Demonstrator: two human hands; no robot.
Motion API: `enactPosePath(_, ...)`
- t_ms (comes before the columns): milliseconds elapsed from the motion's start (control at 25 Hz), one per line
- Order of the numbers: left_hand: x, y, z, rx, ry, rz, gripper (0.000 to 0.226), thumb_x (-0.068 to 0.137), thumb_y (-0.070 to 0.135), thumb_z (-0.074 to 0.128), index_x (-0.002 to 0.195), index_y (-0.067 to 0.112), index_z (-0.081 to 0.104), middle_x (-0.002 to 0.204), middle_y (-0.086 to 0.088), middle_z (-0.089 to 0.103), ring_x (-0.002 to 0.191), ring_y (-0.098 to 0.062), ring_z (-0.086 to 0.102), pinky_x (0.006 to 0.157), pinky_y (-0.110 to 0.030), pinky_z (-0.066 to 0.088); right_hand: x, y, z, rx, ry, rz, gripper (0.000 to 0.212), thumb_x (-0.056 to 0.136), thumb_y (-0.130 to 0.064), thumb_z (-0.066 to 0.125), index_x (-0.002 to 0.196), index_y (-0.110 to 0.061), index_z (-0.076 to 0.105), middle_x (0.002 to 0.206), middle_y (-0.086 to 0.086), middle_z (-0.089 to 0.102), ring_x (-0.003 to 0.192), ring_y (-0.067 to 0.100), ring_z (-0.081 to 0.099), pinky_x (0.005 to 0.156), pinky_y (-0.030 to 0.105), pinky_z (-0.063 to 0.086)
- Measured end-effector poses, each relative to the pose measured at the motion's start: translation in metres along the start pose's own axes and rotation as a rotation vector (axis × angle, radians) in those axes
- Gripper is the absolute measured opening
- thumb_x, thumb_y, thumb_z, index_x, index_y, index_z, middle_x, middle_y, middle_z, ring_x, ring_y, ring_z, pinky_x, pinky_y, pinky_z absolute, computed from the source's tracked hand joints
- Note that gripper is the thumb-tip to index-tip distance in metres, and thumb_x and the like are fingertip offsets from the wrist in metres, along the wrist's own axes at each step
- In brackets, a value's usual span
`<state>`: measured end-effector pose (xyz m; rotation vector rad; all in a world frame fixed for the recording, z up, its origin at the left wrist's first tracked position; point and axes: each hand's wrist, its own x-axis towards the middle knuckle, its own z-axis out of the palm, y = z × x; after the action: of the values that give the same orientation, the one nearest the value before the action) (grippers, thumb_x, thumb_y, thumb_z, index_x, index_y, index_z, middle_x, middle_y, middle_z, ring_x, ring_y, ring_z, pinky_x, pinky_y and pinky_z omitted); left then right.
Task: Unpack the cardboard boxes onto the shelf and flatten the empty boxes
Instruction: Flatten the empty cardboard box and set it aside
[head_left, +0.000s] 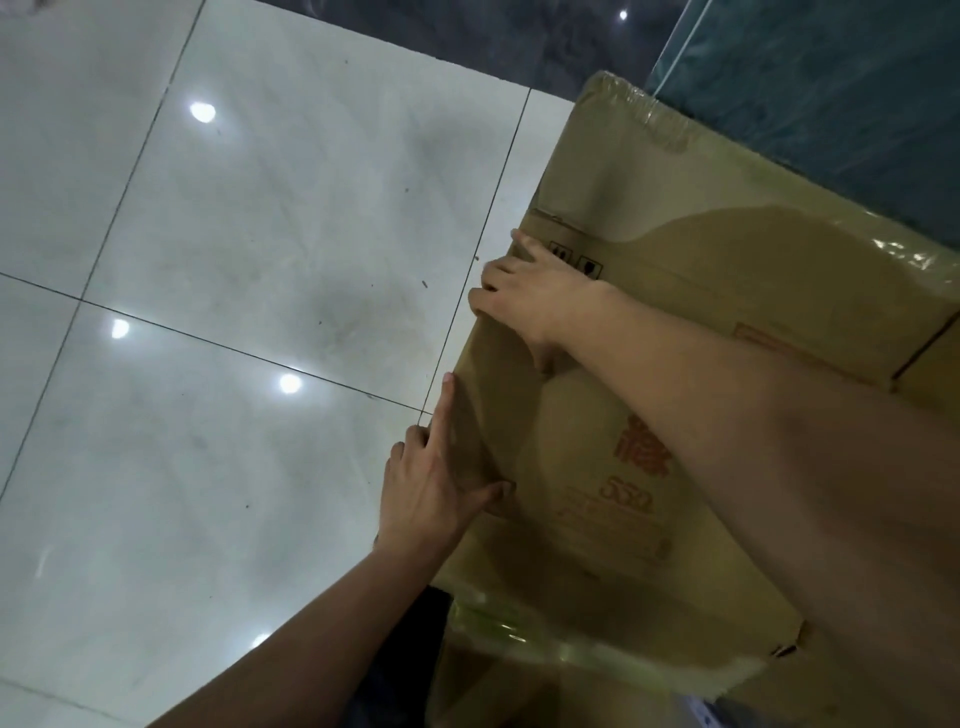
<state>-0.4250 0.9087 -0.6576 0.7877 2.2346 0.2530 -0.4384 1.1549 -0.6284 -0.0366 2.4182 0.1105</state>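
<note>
A large brown cardboard box (649, 249) with red print and clear tape on its edges fills the right half of the head view, its broad printed face turned up toward me. My right hand (524, 291) lies on that face near the left edge, fingers curled over the edge. My left hand (431, 488) presses against the same left edge lower down, index finger straight along it and thumb on the printed face. What is inside the box is hidden.
Glossy white floor tiles (234, 312) with dark grout lines cover the left side. A dark tiled strip (467, 31) runs along the top, and a blue-green glass panel (831, 93) stands at the upper right behind the box.
</note>
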Motion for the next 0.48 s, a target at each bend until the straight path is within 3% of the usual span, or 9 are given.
enactPosePath(80,-0.008,0.004,-0.004,-0.016,0.0,-0.016,0.133,0.066,0.075,0.075,0.15,0.05,-0.026,0.131,-0.007,0.052,0.112,-0.027,0.052,0.1,-0.046,0.049,-0.008,0.002,-0.011,-0.04,0.018,-0.016,0.097,0.065,-0.039,0.089,0.144,-0.018,0.036,0.146,0.012,0.041,0.142,0.032,0.032,0.125,0.056,0.003)
enactPosePath(240,-0.036,0.028,-0.02,-0.075,0.008,-0.009,0.127,0.072,0.067,0.075,0.148,0.053,-0.026,0.128,-0.005,0.05,0.112,-0.024,0.049,0.101,-0.044,0.048,-0.046,0.015,-0.036,-0.068,0.022,-0.036,0.101,0.062,-0.051,0.089,0.143,-0.019,0.038,0.141,0.012,0.042,0.137,0.033,0.035,0.124,0.05,0.014)
enactPosePath(480,-0.083,0.076,-0.052,-0.12,0.003,0.134,0.112,0.088,0.047,0.07,0.145,0.059,-0.025,0.116,-0.001,0.046,0.101,-0.014,0.044,0.095,-0.041,0.051,-0.135,0.036,-0.076,-0.077,-0.008,0.001,0.077,0.08,-0.055,0.075,0.144,-0.027,0.043,0.137,0.006,0.047,0.13,0.028,0.042,0.115,0.047,0.025)
